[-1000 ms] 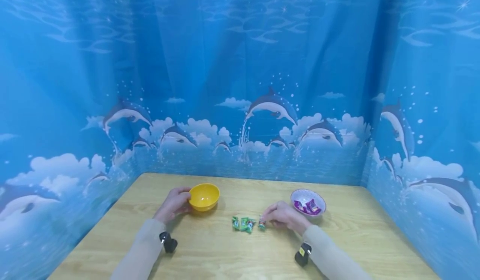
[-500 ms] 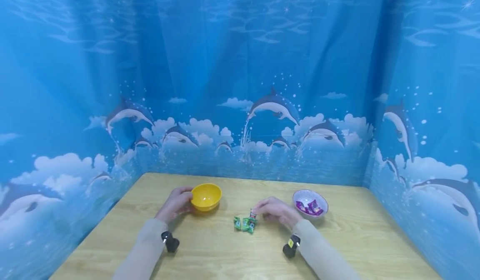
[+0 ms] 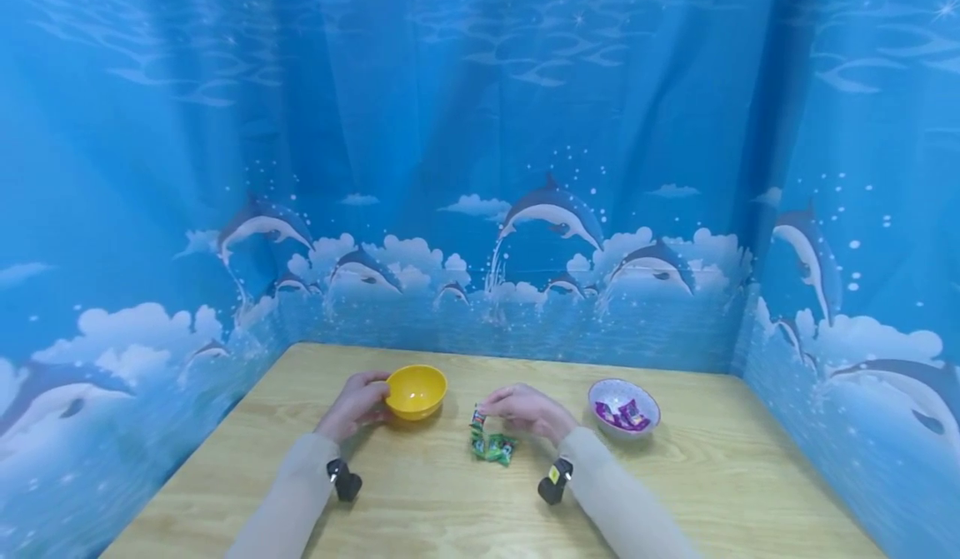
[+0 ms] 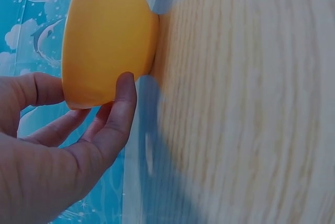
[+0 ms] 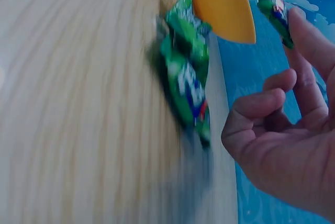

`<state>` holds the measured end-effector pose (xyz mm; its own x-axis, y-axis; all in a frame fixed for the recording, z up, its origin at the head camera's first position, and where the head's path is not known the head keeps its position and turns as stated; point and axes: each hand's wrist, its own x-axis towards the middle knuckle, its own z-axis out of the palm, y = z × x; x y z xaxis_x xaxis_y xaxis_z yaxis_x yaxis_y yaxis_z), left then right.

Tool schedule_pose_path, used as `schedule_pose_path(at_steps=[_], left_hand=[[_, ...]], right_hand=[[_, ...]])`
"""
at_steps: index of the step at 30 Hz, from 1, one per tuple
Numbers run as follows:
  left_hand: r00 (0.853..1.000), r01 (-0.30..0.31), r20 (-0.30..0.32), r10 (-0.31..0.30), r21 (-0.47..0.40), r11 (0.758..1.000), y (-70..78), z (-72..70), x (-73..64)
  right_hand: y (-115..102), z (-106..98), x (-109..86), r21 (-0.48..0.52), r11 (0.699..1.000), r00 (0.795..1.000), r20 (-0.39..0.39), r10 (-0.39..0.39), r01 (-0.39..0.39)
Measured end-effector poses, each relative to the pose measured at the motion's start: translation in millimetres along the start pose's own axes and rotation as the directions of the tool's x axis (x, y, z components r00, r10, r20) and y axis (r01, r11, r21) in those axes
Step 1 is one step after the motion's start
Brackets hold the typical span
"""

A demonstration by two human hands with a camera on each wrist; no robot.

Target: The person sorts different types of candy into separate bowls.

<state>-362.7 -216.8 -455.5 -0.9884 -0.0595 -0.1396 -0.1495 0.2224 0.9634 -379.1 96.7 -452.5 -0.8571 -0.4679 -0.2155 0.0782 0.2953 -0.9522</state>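
Observation:
My left hand (image 3: 356, 406) grips the rim of a yellow bowl (image 3: 417, 411). In the left wrist view the thumb lies at the rim of the bowl (image 4: 107, 41) and the fingers reach along its outer side. Between the thumb and a finger of my right hand (image 3: 531, 410), a green wrapped candy (image 5: 273, 10) is pinched, raised above the tabletop. Several more green candies (image 5: 187, 85) lie close together on the table below it, left of and below the right hand in the head view. The right hand's other fingers curl inward, holding nothing visible.
A pale purple bowl (image 3: 602, 391) with purple wrapped candies (image 3: 632, 414) inside stands to the right of the right hand. The wooden table (image 3: 420, 501) meets a blue dolphin-print curtain (image 3: 420, 309) at the back and sides.
My right hand has moved left with the pinched candy, lifting it from the table over the other green candies towards the yellow bowl. The left hand keeps its grip on the bowl.

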Motion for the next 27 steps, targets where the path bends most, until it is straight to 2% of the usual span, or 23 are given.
schedule_pose_path(at_steps=[12,20,27], left_hand=[[1.0,-0.007,0.005,0.007,0.005,1.0,-1.1,1.3,0.7],[1.0,0.0,0.008,0.0,0.005,1.0,0.3,1.2,-0.4],[1.0,0.003,0.002,-0.003,-0.013,1.0,2.1,1.9,-1.5]], right_hand=[[-15,37,20.6,0.113,0.993,0.989,-0.142,0.039,-0.023],[-20,50,32.6,0.169,0.986,0.982,-0.183,0.035,-0.004],[-21,61,43.1,0.296,0.955,0.965,-0.257,0.057,0.022]])
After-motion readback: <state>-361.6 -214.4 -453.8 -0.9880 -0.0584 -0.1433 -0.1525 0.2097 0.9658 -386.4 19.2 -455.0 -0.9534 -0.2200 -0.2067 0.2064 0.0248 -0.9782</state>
